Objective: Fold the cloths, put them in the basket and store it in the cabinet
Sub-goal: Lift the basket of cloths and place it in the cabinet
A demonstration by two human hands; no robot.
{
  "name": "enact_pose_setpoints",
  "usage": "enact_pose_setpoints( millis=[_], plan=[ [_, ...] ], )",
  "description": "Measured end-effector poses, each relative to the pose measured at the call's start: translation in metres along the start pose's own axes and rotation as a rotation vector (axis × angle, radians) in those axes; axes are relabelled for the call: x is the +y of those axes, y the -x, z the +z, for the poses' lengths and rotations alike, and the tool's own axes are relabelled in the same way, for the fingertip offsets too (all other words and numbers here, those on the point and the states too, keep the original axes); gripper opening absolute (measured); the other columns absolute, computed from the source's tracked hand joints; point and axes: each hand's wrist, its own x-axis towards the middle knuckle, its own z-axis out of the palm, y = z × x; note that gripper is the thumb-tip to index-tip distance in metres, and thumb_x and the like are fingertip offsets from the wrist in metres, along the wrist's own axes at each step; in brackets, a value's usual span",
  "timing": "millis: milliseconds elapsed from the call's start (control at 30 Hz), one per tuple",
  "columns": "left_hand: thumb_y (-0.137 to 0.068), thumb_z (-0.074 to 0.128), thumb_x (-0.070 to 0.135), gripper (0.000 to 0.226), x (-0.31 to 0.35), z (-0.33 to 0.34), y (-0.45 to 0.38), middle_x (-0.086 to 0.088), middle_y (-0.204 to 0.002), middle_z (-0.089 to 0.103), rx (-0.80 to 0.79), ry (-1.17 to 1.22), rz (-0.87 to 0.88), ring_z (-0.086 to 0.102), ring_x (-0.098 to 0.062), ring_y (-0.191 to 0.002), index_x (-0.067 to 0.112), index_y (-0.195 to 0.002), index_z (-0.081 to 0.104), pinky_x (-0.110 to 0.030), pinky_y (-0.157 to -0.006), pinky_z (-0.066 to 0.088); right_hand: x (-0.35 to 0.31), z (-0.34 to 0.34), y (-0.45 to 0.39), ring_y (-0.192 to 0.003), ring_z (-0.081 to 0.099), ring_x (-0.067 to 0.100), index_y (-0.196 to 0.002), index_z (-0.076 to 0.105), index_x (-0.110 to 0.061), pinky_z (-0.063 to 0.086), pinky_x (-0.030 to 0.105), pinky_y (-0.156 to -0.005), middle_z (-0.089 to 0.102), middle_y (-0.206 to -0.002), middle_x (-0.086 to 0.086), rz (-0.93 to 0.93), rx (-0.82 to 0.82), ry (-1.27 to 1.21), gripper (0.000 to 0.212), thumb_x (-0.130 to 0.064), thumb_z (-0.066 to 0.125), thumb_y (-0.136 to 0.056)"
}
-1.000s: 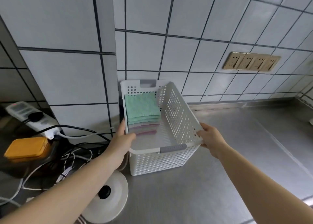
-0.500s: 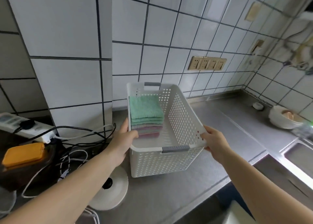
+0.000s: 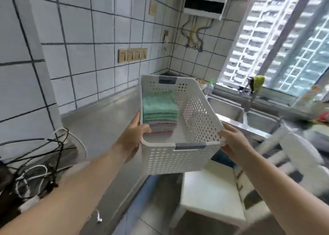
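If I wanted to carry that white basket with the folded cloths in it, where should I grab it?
Probably as here: the left hand and right hand grip the top rim of the white basket at its two near corners, one from each side. The rim forms a firm lip, and holding both sides keeps the basket level under the folded cloths. The grey handles at each end might also work.

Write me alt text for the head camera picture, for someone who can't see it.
A person's left hand and right hand grip the near corners of a white perforated basket, held in the air by a steel counter. Inside, folded green and pink cloths are stacked against its left wall. A sink lies behind.
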Motion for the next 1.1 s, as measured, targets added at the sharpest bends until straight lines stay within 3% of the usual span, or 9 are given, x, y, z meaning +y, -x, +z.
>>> enact_pose_setpoints(
  millis=[67, 267, 367, 533, 667, 800, 867, 967, 1100],
  plan=[
    [-0.084, 0.037, -0.01, 0.061, -0.003, 0.03, 0.007, -0.006, -0.112, 0.067, -0.096, 0.077, -0.042, 0.067, -0.022, -0.1, 0.022, -0.135, 0.041, -0.039, -0.092, 0.053, 0.005, -0.039, 0.034, -0.092, 0.051, 0.032, -0.132, 0.052, -0.016, 0.041, 0.041, -0.087, 0.064, -0.105, 0.012, -0.029, 0.051, -0.037, 0.052, 0.008, 0.041, -0.087],
    [-0.072, 0.041, -0.009, 0.066, -0.011, 0.128, 0.024, -0.017, -0.123, 0.061, -0.405, 0.2, -0.085, 0.058, -0.036, -0.113, 0.022, -0.131, 0.048, -0.051, -0.1, 0.044, 0.014, -0.143, 0.136, -0.082, 0.06, 0.022, -0.123, 0.057, -0.022, 0.049, 0.03, -0.061, 0.063, -0.102, 0.01, -0.096, 0.191, -0.236, 0.055, 0.005, 0.032, -0.082],
    [-0.065, 0.044, -0.005, 0.065, -0.013, 0.186, 0.038, -0.015, -0.114, 0.065, -0.544, 0.232, -0.094, 0.061, -0.034, -0.103, 0.019, -0.125, 0.054, -0.043, -0.085, 0.054, 0.013, -0.186, 0.198, -0.075, 0.06, 0.018, -0.124, 0.056, -0.022, 0.042, 0.029, -0.062, 0.064, -0.096, 0.006, -0.187, 0.224, -0.243, 0.058, 0.003, 0.03, -0.079],
    [-0.072, 0.05, -0.001, 0.06, -0.011, 0.298, 0.083, -0.008, -0.102, 0.07, -0.842, 0.251, -0.103, 0.069, -0.022, -0.086, 0.024, -0.126, 0.053, -0.036, -0.069, 0.056, 0.016, -0.271, 0.312, -0.113, 0.058, 0.031, -0.133, 0.049, -0.015, 0.043, 0.047, -0.096, 0.059, -0.127, 0.014, -0.295, 0.325, -0.326, 0.052, -0.004, 0.036, -0.084],
    [-0.087, 0.049, 0.005, 0.034, 0.009, 0.395, 0.141, -0.004, -0.075, 0.071, -0.992, 0.322, -0.161, 0.069, -0.015, -0.062, 0.027, -0.113, 0.055, -0.031, -0.057, 0.057, 0.008, -0.331, 0.407, -0.111, 0.061, 0.029, -0.133, 0.048, -0.013, 0.052, 0.043, -0.088, 0.063, -0.124, 0.012, -0.298, 0.493, -0.328, 0.049, -0.029, 0.055, -0.087],
    [-0.092, 0.047, 0.023, 0.01, 0.029, 0.493, 0.208, 0.0, -0.062, 0.066, -1.109, 0.362, -0.196, 0.063, -0.013, -0.048, 0.022, -0.099, 0.055, -0.023, -0.044, 0.052, -0.013, -0.391, 0.507, -0.083, 0.072, 0.024, -0.101, 0.062, -0.012, 0.054, 0.04, -0.072, 0.074, -0.092, 0.011, -0.305, 0.739, -0.283, 0.053, -0.05, 0.064, -0.064],
    [-0.074, 0.066, 0.044, 0.034, 0.034, 0.509, 0.221, 0.0, -0.069, 0.072, -1.157, 0.372, -0.177, 0.069, -0.015, -0.059, 0.023, -0.101, 0.06, -0.026, -0.049, 0.054, -0.019, -0.404, 0.526, -0.077, 0.072, 0.023, -0.098, 0.061, -0.012, 0.052, 0.039, -0.073, 0.075, -0.085, 0.009, -0.29, 0.775, -0.244, 0.052, -0.051, 0.063, -0.062],
    [-0.04, 0.08, 0.064, 0.083, 0.047, 0.557, 0.251, -0.005, -0.087, 0.075, -1.292, 0.378, -0.157, 0.072, -0.019, -0.075, 0.026, -0.111, 0.063, -0.03, -0.055, 0.056, -0.03, -0.433, 0.576, -0.08, 0.071, 0.026, -0.112, 0.06, -0.005, 0.056, 0.036, -0.064, 0.073, -0.091, 0.012, -0.315, 0.814, -0.11, 0.097, -0.059, 0.086, -0.036],
    [-0.022, 0.089, 0.058, 0.081, 0.061, 0.611, 0.277, -0.009, -0.088, 0.074, -1.413, 0.477, -0.085, 0.072, -0.022, -0.079, 0.025, -0.094, 0.071, -0.033, -0.057, 0.058, -0.044, -0.463, 0.624, -0.096, 0.067, 0.031, -0.128, 0.051, -0.012, 0.056, 0.039, -0.072, 0.069, -0.108, 0.014, -0.377, 0.902, 0.02, 0.106, -0.044, 0.093, -0.036]
  ],
)
